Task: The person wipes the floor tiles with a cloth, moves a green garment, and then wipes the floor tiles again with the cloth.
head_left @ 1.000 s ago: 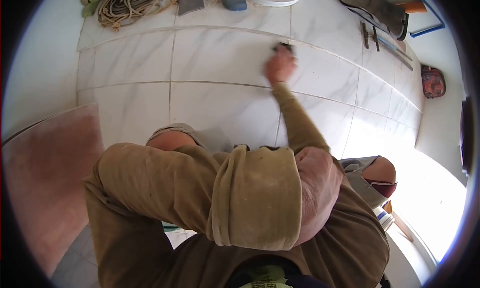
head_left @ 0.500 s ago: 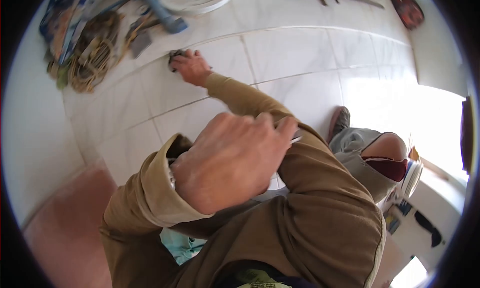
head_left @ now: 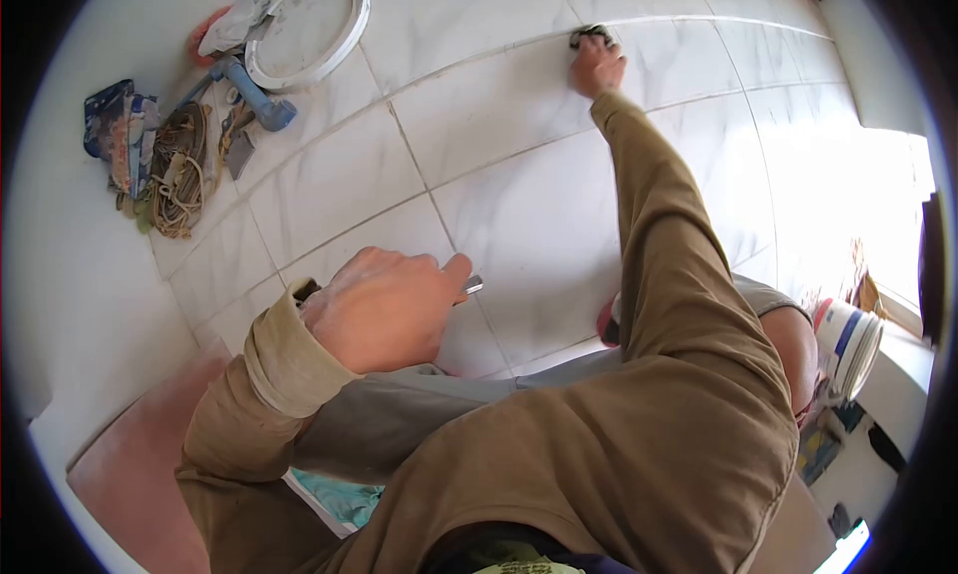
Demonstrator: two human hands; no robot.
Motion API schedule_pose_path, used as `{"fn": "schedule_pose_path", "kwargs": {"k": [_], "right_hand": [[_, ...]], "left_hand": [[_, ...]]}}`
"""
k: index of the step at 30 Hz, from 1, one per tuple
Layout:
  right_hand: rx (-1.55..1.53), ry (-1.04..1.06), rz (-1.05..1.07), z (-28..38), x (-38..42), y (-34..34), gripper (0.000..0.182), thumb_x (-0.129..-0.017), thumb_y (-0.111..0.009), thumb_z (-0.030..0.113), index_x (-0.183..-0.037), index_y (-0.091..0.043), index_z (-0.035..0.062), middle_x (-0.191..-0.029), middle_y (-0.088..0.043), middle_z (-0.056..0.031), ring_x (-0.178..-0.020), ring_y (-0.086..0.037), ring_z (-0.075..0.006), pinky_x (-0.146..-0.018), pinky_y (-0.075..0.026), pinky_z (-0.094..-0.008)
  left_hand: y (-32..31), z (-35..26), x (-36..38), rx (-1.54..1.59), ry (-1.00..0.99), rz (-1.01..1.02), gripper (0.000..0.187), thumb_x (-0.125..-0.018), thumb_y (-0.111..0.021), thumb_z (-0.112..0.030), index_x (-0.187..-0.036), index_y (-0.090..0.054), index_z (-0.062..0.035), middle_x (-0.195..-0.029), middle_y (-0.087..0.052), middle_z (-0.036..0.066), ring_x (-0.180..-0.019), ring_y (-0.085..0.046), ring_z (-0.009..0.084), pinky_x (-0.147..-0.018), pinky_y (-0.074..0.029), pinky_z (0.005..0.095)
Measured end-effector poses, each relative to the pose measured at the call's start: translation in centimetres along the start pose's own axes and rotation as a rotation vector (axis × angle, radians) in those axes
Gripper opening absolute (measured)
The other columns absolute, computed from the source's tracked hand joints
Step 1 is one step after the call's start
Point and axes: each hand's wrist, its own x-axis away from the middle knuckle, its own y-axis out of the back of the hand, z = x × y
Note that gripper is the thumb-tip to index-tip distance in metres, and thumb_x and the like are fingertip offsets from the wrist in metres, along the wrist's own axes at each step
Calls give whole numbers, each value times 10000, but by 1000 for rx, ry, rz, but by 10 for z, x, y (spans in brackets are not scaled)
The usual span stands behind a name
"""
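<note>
My left hand [head_left: 384, 309] is in front of my body, its fingers closed round a small object whose short metallic end [head_left: 473, 285] sticks out beside the thumb. The rest of that object is hidden in the hand. Far out at the end of my stretched arm, my right hand [head_left: 600, 69] presses a small dark crumpled thing, like a cloth or pad [head_left: 589, 33], onto the white marbled tiles [head_left: 529, 205]. It lies close to a long tile joint.
At the upper left are a white ring-shaped lid [head_left: 351, 35], a blue tool [head_left: 261, 105], a coiled rope [head_left: 180, 180] and a crumpled packet [head_left: 130, 135]. A white bucket [head_left: 850, 349] stands at the right, and a pinkish board [head_left: 140, 454] at the lower left.
My right hand has moved right along the tiles with the dark thing. My left hand is lower and slightly further left, still closed. The view has shifted, and more of the ring-shaped lid shows.
</note>
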Motion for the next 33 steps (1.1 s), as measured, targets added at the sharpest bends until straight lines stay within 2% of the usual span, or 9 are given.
{"fn": "schedule_pose_path", "kwargs": {"k": [3, 6, 8, 12, 15, 19, 25, 31, 33], "right_hand": [[-18, 222, -152, 65, 31, -23, 281, -931, -524, 199, -1160, -646, 90, -1253, -570, -93, -1120, -551, -301, -877, -487, -466], [-319, 610, 76, 148, 62, 7, 291, -919, -534, 172, -1159, -672, 82, -1209, -595, -89, -1129, -548, -303, -919, -463, -471], [-356, 699, 146, 167, 66, 22, 321, -929, -528, 175, -1199, -674, 79, -1172, -625, -81, -1134, -549, -299, -918, -448, -468], [-437, 792, 269, 138, 47, 25, 374, -957, -507, 211, -1290, -619, 82, -1275, -626, -95, -1206, -536, -297, -933, -434, -468], [-462, 755, 352, 107, 39, 33, 397, -957, -505, 224, -1325, -593, 102, -1299, -617, -120, -1229, -528, -315, -941, -431, -474], [-508, 824, 320, 80, 49, 26, 455, -942, -526, 221, -1381, -546, 98, -1362, -542, -184, -1253, -496, -347, -953, -429, -479], [-572, 564, 195, 32, 62, 25, 554, -912, -590, 213, -1446, -490, 105, -1382, -504, -185, -1238, -490, -379, -974, -425, -485], [-390, -29, 7, -55, 5, 18, 745, -876, -708, 349, -1489, -403, 57, -1451, -492, -174, -1161, -535, -405, -944, -420, -531], [-396, -180, -85, -82, -19, 15, 769, -878, -703, 382, -1481, -390, 23, -1445, -514, -169, -1144, -545, -423, -949, -416, -534]], "left_hand": [[17, -27, -19, -6, 90, 64, 244, -839, -608, -120, -1064, -550, -44, -823, -658, 169, -779, -668, 403, -699, -511, 520], [32, -58, -58, -29, 226, 37, 294, -817, -603, -113, -1093, -528, -47, -842, -666, 175, -820, -670, 402, -731, -509, 522], [36, -64, -97, 38, 272, 40, 375, -820, -599, -112, -1182, -516, -58, -863, -665, 186, -853, -672, 393, -747, -514, 515], [2, -63, -163, 63, 407, -94, 576, -838, -601, -115, -1396, -455, -103, -942, -659, 198, -890, -676, 372, -775, -522, 504], [58, -133, -182, -126, 402, 239, 697, -859, -596, -109, -1516, -368, -145, -1010, -643, 193, -872, -675, 376, -780, -525, 500], [118, -188, -193, -137, 147, 185, 704, -840, -615, -87, -1512, -431, -183, -971, -607, 172, -733, -668, 345, -673, -538, 445], [97, -193, -181, -282, -25, 144, 642, -790, -666, -87, -1414, -519, -126, -854, -618, 143, -654, -664, 309, -563, -526, 412], [68, -95, -225, -518, -405, 258, 517, -769, -717, -127, -1251, -548, -48, -797, -653, 118, -659, -670, 292, -561, -524, 413], [77, -77, -243, -454, -472, 441, 517, -786, -712, -138, -1268, -546, -56, -830, -665, 120, -726, -683, 282, -596, -527, 422]]}}
